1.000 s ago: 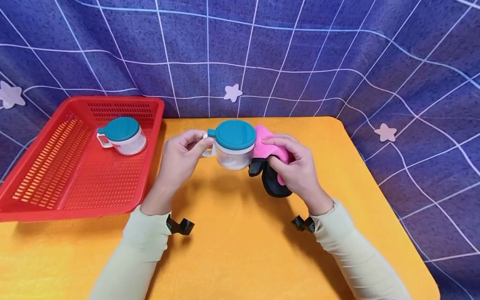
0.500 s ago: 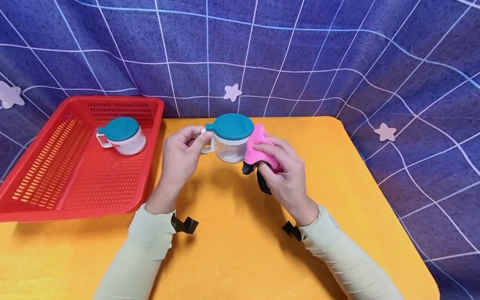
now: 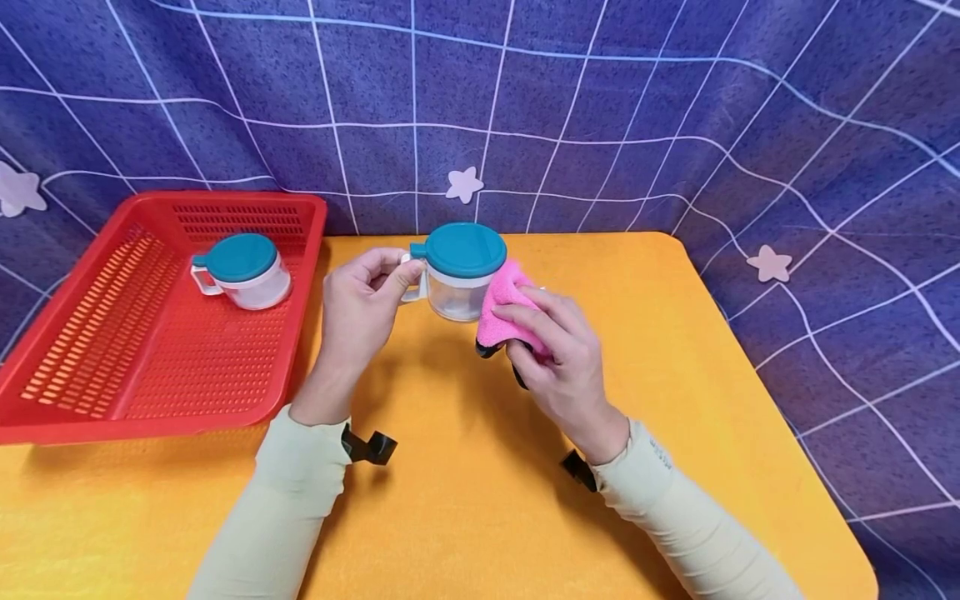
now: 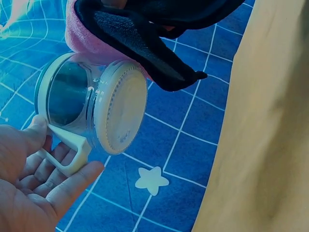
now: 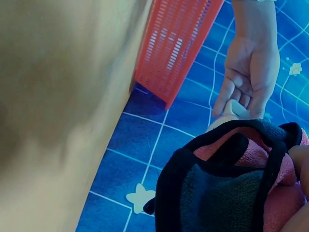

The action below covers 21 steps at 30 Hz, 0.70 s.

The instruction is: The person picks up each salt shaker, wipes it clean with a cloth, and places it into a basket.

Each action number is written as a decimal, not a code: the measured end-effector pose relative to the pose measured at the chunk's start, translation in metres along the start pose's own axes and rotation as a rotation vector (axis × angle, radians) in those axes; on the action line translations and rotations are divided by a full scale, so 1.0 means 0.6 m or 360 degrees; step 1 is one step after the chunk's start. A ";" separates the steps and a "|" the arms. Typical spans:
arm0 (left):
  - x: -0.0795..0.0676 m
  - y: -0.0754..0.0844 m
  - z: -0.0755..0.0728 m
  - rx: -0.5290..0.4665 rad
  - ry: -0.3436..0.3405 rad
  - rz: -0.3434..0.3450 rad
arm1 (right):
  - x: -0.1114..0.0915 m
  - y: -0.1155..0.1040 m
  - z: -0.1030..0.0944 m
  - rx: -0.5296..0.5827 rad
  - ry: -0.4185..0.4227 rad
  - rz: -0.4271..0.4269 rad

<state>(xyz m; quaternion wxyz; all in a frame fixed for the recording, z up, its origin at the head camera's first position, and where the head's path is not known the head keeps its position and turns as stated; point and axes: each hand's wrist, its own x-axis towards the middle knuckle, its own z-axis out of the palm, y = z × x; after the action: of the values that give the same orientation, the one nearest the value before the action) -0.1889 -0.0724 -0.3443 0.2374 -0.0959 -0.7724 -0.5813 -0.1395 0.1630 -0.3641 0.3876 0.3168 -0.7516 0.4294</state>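
A clear jar (image 3: 454,297) with a teal lid and a white handle is held up over the table in the head view. My left hand (image 3: 362,308) grips its handle (image 4: 72,150), thumb near the lid's tab. Bunched in my right hand (image 3: 566,358) is a pink cloth (image 3: 504,310) with black edging, which lies against the jar's right side. The left wrist view shows the jar's ribbed base and the cloth along its upper side. In the right wrist view the cloth's dark underside (image 5: 222,198) hides most of the jar.
A red plastic basket (image 3: 202,358) stands on the left of the orange-covered table (image 3: 465,500). Inside it sits a second jar (image 3: 258,287) with a teal lid and white handle. Behind the table hangs a blue gridded curtain (image 3: 600,100) with pale stars.
The jar has risen slightly away from me. My right hand has moved left with the pink cloth, which now covers more of the jar's right side.
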 end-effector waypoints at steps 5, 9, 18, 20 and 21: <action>0.001 0.000 0.000 0.0006 0.0005 -0.0002 | -0.005 -0.001 0.004 -0.0025 0.0002 -0.0033; 0.000 0.001 0.000 -0.0008 0.0006 0.0002 | -0.007 0.001 0.005 -0.0027 -0.0006 -0.0047; -0.001 0.005 0.005 -0.0048 -0.0009 0.0017 | 0.021 0.003 -0.003 -0.0044 0.0072 -0.0122; 0.000 0.006 0.006 -0.0046 0.0000 0.0024 | 0.028 0.000 -0.004 -0.0069 0.0083 -0.0143; 0.000 0.007 0.007 -0.0042 0.0007 0.0028 | 0.031 -0.001 -0.004 -0.0079 0.0087 -0.0156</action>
<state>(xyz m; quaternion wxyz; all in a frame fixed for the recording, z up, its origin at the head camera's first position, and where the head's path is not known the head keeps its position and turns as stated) -0.1879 -0.0672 -0.3416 0.2428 -0.1044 -0.7633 -0.5895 -0.1474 0.1622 -0.3468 0.4364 0.3316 -0.7347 0.3998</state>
